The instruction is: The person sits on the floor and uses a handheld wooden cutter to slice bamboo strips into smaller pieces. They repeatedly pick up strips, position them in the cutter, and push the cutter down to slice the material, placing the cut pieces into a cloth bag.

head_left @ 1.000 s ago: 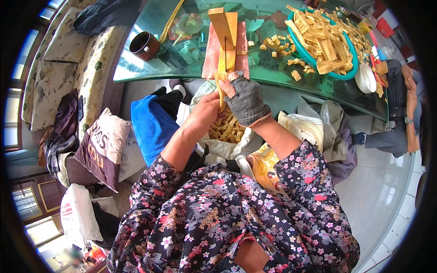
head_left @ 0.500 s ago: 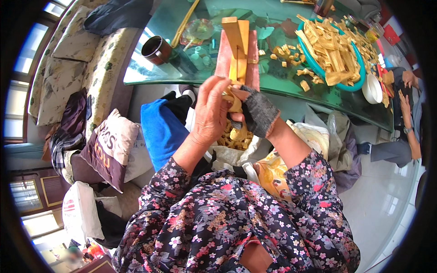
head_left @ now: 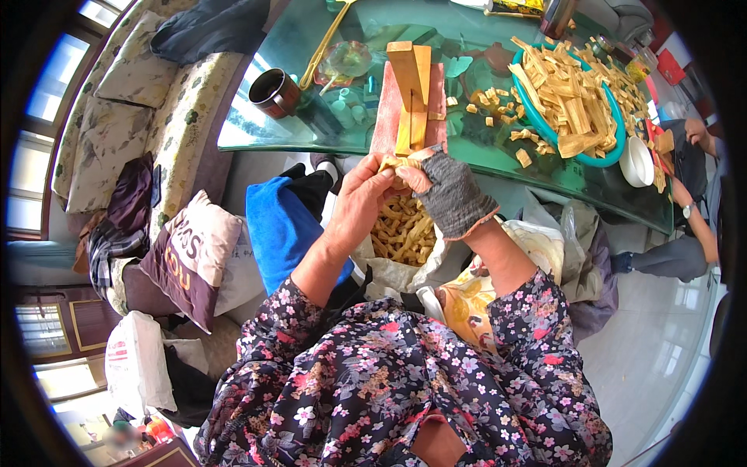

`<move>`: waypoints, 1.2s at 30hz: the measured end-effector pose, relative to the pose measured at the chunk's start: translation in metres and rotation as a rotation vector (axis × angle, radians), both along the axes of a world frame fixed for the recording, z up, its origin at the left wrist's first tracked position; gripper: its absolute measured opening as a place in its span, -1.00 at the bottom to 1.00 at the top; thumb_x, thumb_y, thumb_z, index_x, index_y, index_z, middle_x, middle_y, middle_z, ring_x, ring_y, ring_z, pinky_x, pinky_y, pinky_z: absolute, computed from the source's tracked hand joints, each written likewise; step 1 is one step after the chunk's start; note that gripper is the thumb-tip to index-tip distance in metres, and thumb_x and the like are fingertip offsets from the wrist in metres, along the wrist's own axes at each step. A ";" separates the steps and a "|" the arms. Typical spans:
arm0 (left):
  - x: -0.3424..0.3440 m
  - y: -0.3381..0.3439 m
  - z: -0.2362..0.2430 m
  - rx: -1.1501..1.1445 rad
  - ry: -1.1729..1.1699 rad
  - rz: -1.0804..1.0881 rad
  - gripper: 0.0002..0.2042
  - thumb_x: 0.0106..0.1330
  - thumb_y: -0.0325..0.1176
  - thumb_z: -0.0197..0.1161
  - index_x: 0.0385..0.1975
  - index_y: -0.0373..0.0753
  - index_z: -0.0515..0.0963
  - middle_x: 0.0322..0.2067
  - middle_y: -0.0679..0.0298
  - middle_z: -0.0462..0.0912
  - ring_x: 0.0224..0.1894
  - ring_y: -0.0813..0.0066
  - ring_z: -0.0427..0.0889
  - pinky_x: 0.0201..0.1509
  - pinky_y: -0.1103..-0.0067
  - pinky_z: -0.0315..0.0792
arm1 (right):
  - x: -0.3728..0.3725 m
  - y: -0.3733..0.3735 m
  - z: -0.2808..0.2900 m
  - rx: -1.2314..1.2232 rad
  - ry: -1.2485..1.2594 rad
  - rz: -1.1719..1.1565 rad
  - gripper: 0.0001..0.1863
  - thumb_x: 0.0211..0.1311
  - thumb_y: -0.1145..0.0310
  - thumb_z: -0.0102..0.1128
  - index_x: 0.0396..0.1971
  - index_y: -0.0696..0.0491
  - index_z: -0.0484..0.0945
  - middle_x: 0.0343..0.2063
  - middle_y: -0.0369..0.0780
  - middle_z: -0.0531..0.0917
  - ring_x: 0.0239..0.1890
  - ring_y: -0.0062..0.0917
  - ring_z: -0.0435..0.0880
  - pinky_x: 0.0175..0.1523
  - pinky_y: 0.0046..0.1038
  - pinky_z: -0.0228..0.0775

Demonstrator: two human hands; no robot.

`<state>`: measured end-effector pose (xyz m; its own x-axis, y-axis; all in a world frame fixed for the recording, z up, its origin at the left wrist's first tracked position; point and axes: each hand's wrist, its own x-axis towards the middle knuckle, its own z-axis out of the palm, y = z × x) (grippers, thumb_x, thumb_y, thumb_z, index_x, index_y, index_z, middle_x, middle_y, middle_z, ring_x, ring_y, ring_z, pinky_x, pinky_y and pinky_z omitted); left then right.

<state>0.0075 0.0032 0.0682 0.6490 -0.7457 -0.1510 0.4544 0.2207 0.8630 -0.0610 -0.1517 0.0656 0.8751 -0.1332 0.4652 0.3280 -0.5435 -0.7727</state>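
Observation:
My bare left hand (head_left: 359, 196) and my right hand (head_left: 455, 193), in a grey fingerless glove, meet just beyond the near table edge. Between them their fingertips pinch a yellowish strip (head_left: 400, 164); its exact kind is unclear and fingers partly cover it. Just beyond stands a wooden block device (head_left: 409, 93), with an upright piece and a sloping base, on a pink cloth (head_left: 382, 117). Below my hands, a white sack (head_left: 387, 269) gapes around many yellowish, knotted-looking pieces (head_left: 405, 232).
On the glass table (head_left: 475, 159), a teal basin (head_left: 618, 148) holds yellowish strips, with cut chunks (head_left: 523, 158) scattered nearby. A white bowl (head_left: 636, 162) and dark mug (head_left: 274, 93) stand apart. Blue cloth (head_left: 278, 226) lies left of the sack. Another person's arm (head_left: 695, 208) shows at right.
My fingers have shifted around the yellowish strip, and both hands now pinch it from either side. The piece that hung beneath my hands no longer shows there, and more of the sack's contents are visible.

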 end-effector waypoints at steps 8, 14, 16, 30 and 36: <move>0.015 -0.003 -0.002 0.169 -0.664 0.224 -0.92 0.31 -0.55 0.08 -0.25 -0.34 0.48 -0.37 0.38 0.53 -0.26 0.71 0.44 -0.12 0.73 0.34 | -0.003 0.002 -0.001 0.943 0.432 0.300 -0.67 0.21 0.12 0.19 -0.30 0.11 0.57 -0.68 -0.35 0.46 -0.70 -0.73 0.37 -0.60 -0.64 0.22; -0.008 -0.012 0.003 0.243 -0.697 0.363 -0.86 0.31 -0.49 0.11 -0.21 -0.38 0.53 -0.35 0.37 0.55 -0.22 0.67 0.47 -0.05 0.72 0.31 | 0.006 -0.005 0.002 1.069 0.446 0.177 -0.69 0.25 0.12 0.13 -0.31 0.09 0.53 -0.72 -0.40 0.42 -0.73 -0.77 0.34 -0.65 -0.71 0.12; -0.009 -0.016 0.004 0.252 -0.687 0.377 -0.85 0.28 -0.47 0.17 -0.22 -0.38 0.55 -0.34 0.36 0.58 -0.24 0.67 0.49 -0.09 0.72 0.34 | 0.006 -0.002 0.000 1.080 0.448 0.191 -0.70 0.25 0.13 0.13 -0.29 0.10 0.53 -0.72 -0.39 0.42 -0.73 -0.76 0.33 -0.64 -0.72 0.12; -0.008 0.010 0.058 0.209 -0.456 0.227 -0.93 0.19 -0.49 0.26 -0.40 -0.34 0.60 -0.51 0.38 0.59 -0.46 0.72 0.48 -0.32 0.75 0.37 | 0.012 -0.033 0.007 1.387 0.305 0.079 -0.62 0.19 -0.01 0.16 -0.55 0.00 0.39 -0.76 -0.45 0.32 -0.83 -0.81 0.17 -0.73 -0.71 -0.08; 0.008 0.026 0.031 0.493 -0.749 0.328 -0.78 0.09 -0.47 0.34 -0.25 -0.33 0.57 -0.36 0.34 0.57 -0.35 0.64 0.49 -0.23 0.68 0.42 | 0.011 -0.016 -0.005 1.232 0.373 0.059 -0.72 0.10 0.19 0.31 -0.51 0.02 0.42 -0.71 -0.46 0.32 -0.74 -0.79 0.27 -0.64 -0.72 0.05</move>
<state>0.0157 0.0289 0.0997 0.8699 -0.4730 0.1395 -0.2734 -0.2273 0.9347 -0.0497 -0.1681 0.0604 0.9442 -0.2543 -0.2094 -0.0166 0.5981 -0.8012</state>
